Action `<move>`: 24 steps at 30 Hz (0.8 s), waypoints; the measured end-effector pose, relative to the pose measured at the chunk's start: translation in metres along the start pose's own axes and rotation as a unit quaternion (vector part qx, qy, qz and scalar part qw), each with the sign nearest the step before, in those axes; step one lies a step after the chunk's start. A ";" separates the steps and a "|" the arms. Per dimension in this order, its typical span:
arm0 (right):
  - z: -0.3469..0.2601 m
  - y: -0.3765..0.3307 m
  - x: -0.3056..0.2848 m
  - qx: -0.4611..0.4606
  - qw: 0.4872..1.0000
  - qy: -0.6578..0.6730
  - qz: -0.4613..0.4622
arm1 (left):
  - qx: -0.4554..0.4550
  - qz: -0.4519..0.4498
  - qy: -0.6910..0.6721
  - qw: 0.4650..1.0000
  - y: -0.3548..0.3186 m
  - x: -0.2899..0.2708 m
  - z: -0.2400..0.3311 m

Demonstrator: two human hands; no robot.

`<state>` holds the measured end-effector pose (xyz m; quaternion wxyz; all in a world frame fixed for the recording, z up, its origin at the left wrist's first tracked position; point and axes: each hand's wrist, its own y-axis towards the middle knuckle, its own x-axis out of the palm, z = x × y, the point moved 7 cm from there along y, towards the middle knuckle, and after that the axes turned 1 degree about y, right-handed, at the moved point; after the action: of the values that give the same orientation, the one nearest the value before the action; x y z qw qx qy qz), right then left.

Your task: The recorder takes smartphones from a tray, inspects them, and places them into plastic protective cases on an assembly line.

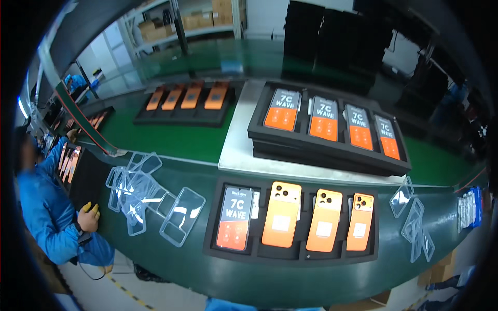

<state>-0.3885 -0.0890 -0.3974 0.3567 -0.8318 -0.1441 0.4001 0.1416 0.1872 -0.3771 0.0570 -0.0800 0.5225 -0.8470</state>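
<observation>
Orange phones (281, 214) lie back-up in a black foam tray (290, 255) at 6 o'clock on the desk (171, 259), each recess keeping its phone separate. Clear cases (182, 215) lie loose at 9 o'clock. Own hands, fingers out of view: state unknown.

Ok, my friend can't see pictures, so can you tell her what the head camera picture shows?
A black tray on a dark green bench holds four phones: one screen up, three orange ones back up. Clear phone cases lie left of it, a stack of trays with four more phones lies behind, and a co-worker in blue works at left.
</observation>
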 end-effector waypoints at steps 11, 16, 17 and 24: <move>0.075 -0.079 0.020 -0.023 1.000 0.017 -0.006 | 0.201 0.000 -0.289 0.936 -0.284 -0.353 0.367; 0.062 -0.054 0.026 0.027 0.999 -0.010 -0.030 | 0.154 0.060 -0.302 0.939 -0.243 -0.335 0.295; 0.065 -0.045 0.021 0.035 0.999 -0.015 -0.028 | 0.132 0.067 -0.289 0.946 -0.202 -0.309 0.259; 0.014 0.007 -0.001 0.077 0.994 -0.038 -0.073 | -0.054 0.090 -0.220 0.970 -0.133 -0.105 0.129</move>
<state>-0.4004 -0.0876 -0.4082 0.4422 -0.7735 -0.1868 0.4138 0.2677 0.1523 -0.2095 0.2419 -0.2201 0.5467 -0.7708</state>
